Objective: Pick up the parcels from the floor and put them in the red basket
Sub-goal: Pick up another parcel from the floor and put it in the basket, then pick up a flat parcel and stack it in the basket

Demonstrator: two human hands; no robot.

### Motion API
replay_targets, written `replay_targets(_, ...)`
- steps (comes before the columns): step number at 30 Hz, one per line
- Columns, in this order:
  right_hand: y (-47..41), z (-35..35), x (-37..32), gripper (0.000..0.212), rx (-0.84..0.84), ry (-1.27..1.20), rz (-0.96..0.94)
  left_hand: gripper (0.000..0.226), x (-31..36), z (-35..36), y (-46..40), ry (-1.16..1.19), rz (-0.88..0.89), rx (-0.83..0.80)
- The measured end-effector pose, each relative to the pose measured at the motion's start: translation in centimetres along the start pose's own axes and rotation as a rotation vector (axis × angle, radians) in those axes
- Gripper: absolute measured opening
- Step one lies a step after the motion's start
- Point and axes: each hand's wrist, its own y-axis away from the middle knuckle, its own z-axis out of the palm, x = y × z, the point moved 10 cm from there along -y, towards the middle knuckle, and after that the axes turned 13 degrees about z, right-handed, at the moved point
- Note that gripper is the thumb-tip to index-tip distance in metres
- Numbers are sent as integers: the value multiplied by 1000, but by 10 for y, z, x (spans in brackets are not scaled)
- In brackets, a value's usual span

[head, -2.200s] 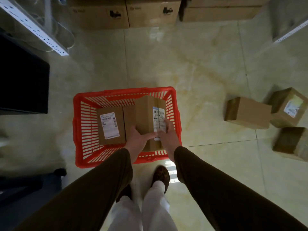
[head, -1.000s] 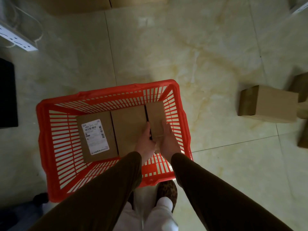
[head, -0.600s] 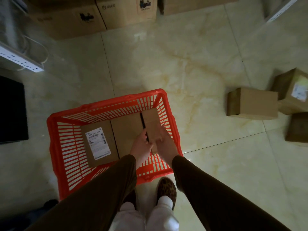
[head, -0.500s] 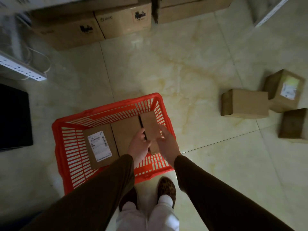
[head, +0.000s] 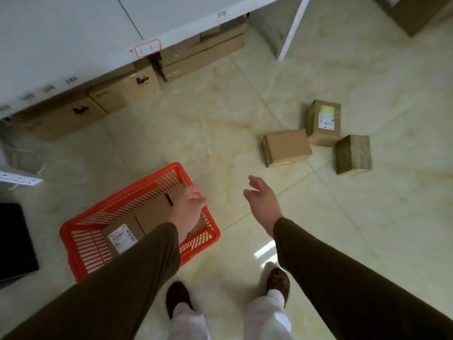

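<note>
- The red basket [head: 81, 239] sits on the pale tiled floor [head: 220, 123], at the lower left of the view.
- Three brown parcels lie side by side inside the basket: one with a white label [head: 121, 238], a plain one [head: 153, 212] next to it, and a third [head: 177, 191] at the basket's far end, mostly hidden by the left hand.
- Beyond the basket's far rim there is a broad stretch of bare floor, reaching to a row of large cartons [head: 122, 92] tucked under a grey shelf edge [head: 103, 62].
- To the right of the basket, well apart from it, three parcels lie on the floor: a plain one [head: 286, 147] closest, a labelled one [head: 324, 121] touching it behind, and a taped one [head: 353, 153] farthest out.
- Bare floor lies between the basket's right rim and those parcels.
- The left hand [head: 187, 208] hangs over the basket's far right corner, fingers loosely curled, holding nothing.
- The right hand [head: 261, 198] is outside the basket, over bare floor, fingers spread and relaxed, touching nothing.
- A dark flat object [head: 14, 241] lies just left of the basket.
</note>
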Motion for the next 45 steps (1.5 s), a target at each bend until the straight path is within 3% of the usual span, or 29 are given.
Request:
replay_targets(8,-36,-138,24,46,-5,-6,18,30,57,124,-19,-1,13,15)
replay_targets(14,-73,-209,33,45,21,12,45,38,85,196,-34,20,19,-7)
replay_targets(25,-136,-253,4,39,10,28,29,33,120,229,-82,-58,-22,23)
replay_targets(36,-242,-315,-2,40,-98,134,40,39,129,321,-118,27,-188,124)
replay_targets(45,-328,-298,-12,49,-147,298,73,42,92,346,-166,113,-354,166)
